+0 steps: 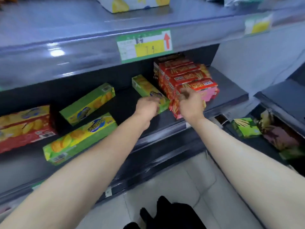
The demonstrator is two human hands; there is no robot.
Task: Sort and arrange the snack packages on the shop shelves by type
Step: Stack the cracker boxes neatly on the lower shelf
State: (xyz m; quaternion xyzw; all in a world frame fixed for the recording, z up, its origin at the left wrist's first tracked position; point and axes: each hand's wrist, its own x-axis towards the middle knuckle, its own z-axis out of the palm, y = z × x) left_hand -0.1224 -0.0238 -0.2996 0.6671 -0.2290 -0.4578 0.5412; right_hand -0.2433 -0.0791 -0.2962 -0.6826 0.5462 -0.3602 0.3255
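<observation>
fingers [153,102], left hand [146,107], curled round green box [145,87] end; right hand [189,103] clutches red box [175,108]

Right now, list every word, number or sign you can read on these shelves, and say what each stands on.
Price label on the upper shelf edge: a red upward arrow, clear; its print and the digits on its yellow field are blurred.
Second price label, further right: blurred.
Green boxes: blue logo, unreadable.
Red boxes: print unreadable.
No text can be quoted.
</observation>
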